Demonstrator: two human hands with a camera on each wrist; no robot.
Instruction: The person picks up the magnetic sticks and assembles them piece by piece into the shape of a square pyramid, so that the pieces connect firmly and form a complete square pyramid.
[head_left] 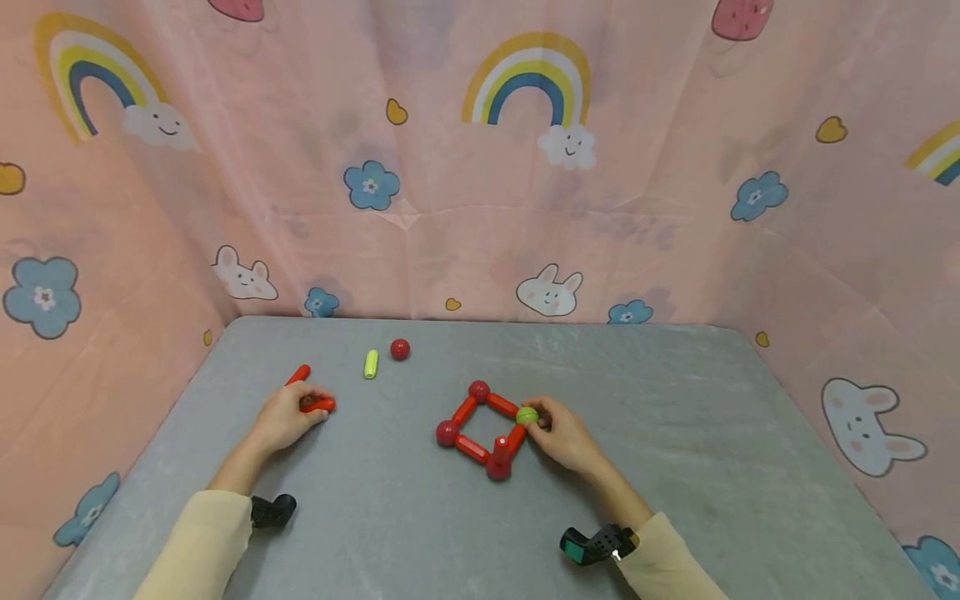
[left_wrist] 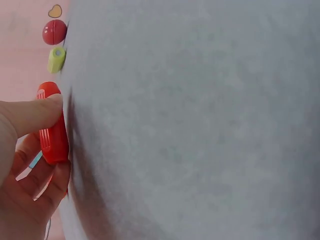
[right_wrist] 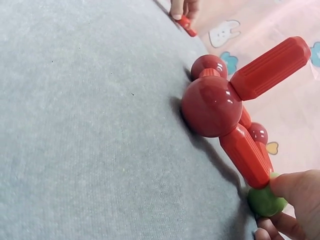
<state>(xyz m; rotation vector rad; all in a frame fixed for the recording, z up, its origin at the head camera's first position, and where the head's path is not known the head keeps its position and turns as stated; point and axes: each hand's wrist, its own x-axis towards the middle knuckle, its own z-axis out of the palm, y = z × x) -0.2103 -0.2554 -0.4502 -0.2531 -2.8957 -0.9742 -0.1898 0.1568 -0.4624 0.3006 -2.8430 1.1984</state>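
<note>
My left hand (head_left: 287,414) pinches a red rod (left_wrist: 54,135) between thumb and fingers, low over the grey table at the left. A second red rod (head_left: 298,374) lies just beyond that hand. Right of centre is a four-sided frame of red rods (head_left: 472,449) joined by balls. Three corners are red balls, among them the near red ball (right_wrist: 212,106), from which one more rod (right_wrist: 272,67) sticks up. At the right corner is a green ball (head_left: 527,416), and my right hand (head_left: 564,435) pinches it with thumb and fingers.
A loose red ball (head_left: 400,349) and a short yellow-green rod (head_left: 371,364) lie toward the back of the grey table (head_left: 360,517). Behind the table hangs a pink printed curtain (head_left: 465,217), which also runs along both sides.
</note>
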